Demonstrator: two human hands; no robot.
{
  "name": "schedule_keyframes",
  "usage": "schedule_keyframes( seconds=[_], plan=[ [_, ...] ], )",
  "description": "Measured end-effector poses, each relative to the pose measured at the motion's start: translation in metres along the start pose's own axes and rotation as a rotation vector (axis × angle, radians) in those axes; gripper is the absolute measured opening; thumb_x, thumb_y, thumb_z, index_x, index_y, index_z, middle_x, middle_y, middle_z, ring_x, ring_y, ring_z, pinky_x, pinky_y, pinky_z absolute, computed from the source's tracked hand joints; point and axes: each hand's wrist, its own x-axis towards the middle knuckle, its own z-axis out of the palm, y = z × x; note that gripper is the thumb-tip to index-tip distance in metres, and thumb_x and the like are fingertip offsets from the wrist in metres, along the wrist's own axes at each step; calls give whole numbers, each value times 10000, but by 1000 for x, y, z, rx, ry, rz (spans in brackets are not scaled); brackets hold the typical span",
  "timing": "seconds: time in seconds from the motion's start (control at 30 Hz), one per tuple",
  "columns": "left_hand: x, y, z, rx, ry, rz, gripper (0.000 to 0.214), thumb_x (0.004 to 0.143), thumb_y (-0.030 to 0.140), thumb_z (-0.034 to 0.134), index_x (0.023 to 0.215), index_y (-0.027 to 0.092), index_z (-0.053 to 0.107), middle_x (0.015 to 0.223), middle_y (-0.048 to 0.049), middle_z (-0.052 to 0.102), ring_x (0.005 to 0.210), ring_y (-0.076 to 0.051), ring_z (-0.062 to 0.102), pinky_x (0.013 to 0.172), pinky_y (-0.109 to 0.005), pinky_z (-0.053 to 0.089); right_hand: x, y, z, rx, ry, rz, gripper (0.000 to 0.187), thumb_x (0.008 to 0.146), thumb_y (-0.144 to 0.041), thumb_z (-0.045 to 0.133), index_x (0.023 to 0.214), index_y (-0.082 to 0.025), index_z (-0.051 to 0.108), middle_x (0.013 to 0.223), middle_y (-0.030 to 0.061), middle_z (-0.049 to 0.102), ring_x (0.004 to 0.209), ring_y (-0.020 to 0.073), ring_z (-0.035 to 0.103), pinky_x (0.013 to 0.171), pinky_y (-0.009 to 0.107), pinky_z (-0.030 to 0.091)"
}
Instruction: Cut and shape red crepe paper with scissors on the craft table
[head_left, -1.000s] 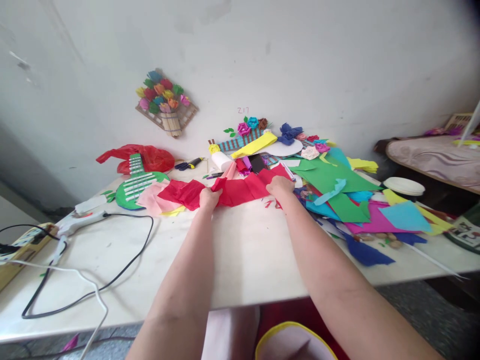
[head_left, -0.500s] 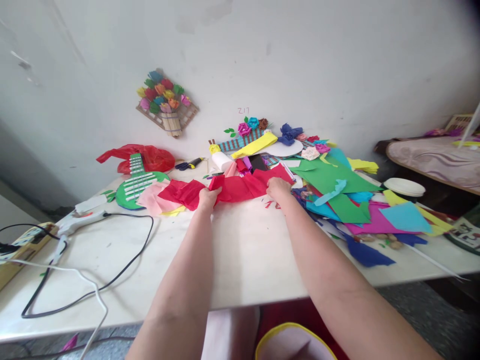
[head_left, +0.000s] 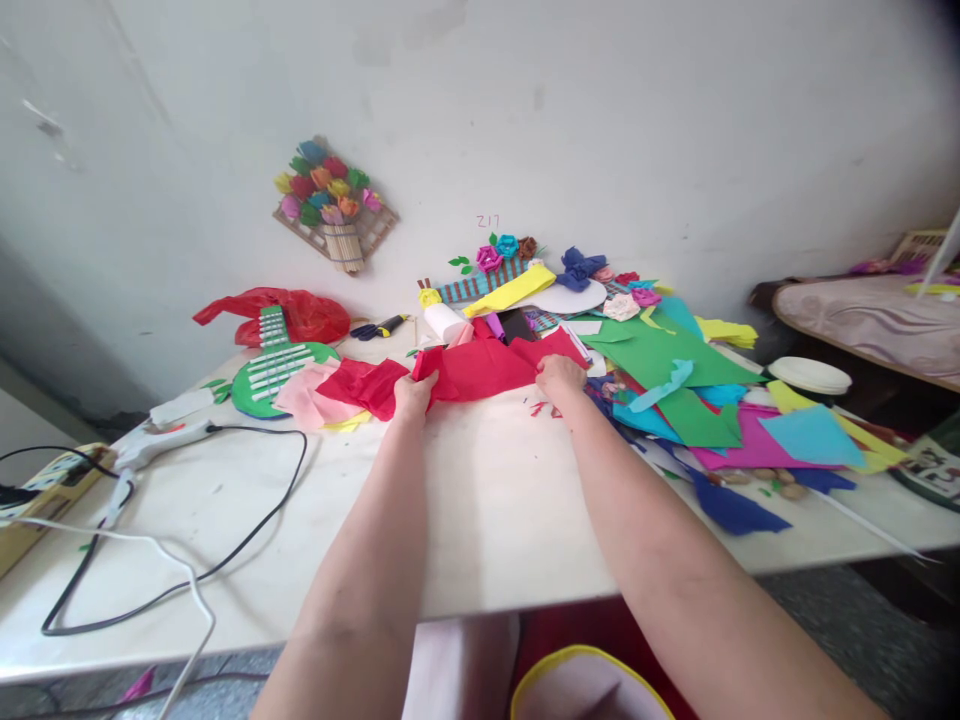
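A long strip of red crepe paper stretches sideways between my two hands, above the far part of the white table. My left hand grips it, fingers closed round a folded-up part. The right end sits in my closed right hand, with a corner sticking out past the fingers. Left of my left hand lies more crumpled red paper, beside pale pink paper. Whether the crumpled red part joins the strip, I cannot tell. Small red scraps lie just below my right hand.
On the left are a glue gun with its cord, a power strip and a green guitar-shaped craft. Pliers lie behind. Coloured paper sheets pile up at right, near a white round lid.
My left hand has shifted slightly left, and the red paper between the hands looks a little more drawn out. My right hand has barely moved.
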Motion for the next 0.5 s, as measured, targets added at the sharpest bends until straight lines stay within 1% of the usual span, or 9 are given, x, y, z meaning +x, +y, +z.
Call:
schedule_keyframes(
  seconds=[0.17,0.33,0.4,0.43,0.5],
  plan=[
    [-2,1,0,-14,-9,15,322,497,302,690,725,83,631,643,-80,636,617,-212,623,580,-297,498,4,2,8,29,66,16,310,695,-186,502,953,-219,672,983,88,651,937,220,590,739,305,438],
    [-3,1,3,5,-5,35,344,513,318,678,766,89,636,671,-81,647,636,-211,628,581,-285,494,1,1,9,143,184,27,289,751,-241,450,935,-246,672,966,66,659,930,221,589,749,305,433],
    [-3,1,4,15,-6,54,355,527,331,667,790,94,638,684,-78,651,647,-210,630,582,-278,492,0,-1,9,214,196,24,316,785,-270,415,996,-243,648,1001,61,652,949,211,580,767,297,428],
    [-4,1,5,22,-5,63,354,533,335,661,794,96,638,688,-76,653,652,-210,630,582,-276,491,1,-2,10,252,180,-3,342,800,-281,400,1061,-235,616,1037,61,641,966,199,572,780,288,424],
    [-4,0,6,45,4,74,344,544,336,649,791,97,638,691,-76,653,669,-217,632,585,-273,488,1,-6,12,303,96,-108,423,816,-285,390,1222,-218,491,1142,58,593,1021,167,544,816,260,410]
  ],
)
